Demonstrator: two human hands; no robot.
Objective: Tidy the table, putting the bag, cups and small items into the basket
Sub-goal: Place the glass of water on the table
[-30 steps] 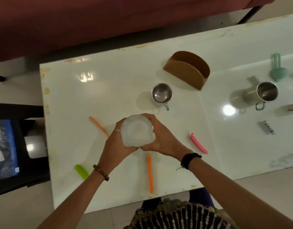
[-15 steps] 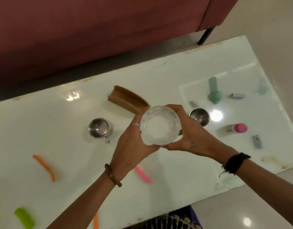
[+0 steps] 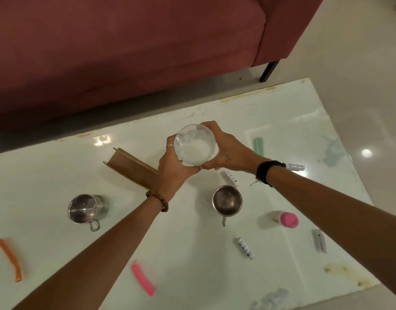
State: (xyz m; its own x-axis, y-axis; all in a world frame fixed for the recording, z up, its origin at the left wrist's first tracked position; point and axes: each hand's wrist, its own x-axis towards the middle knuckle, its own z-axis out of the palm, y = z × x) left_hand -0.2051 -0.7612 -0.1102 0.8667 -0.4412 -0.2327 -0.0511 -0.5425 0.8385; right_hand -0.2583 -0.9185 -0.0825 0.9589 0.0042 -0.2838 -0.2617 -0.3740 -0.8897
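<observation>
My left hand [image 3: 173, 167] and my right hand [image 3: 229, 154] both clasp a clear glass cup [image 3: 194, 144], held above the far middle of the white table [image 3: 214, 276]. A brown curved basket [image 3: 131, 170] lies just left of my left hand, partly hidden by my wrist. Two steel mugs stand nearer me: one [image 3: 84, 211] at the left, one [image 3: 227, 201] under my right forearm. A pink clip [image 3: 143, 278], an orange clip [image 3: 10, 258], a pink-capped bottle [image 3: 286, 219], a mint-green clip [image 3: 259, 146] and small white tubes [image 3: 245, 248] lie scattered. No bag shows.
A dark red sofa [image 3: 125, 52] stands beyond the table's far edge, its black leg [image 3: 268, 71] at the right. Pale floor [image 3: 360, 74] lies to the right. A grey clip [image 3: 319, 240] and another tube [image 3: 294, 167] rest near the table's right side.
Both hands have carried the glass cup away from me and to the right, past the basket. My view has swung right, bringing the right end of the table into sight.
</observation>
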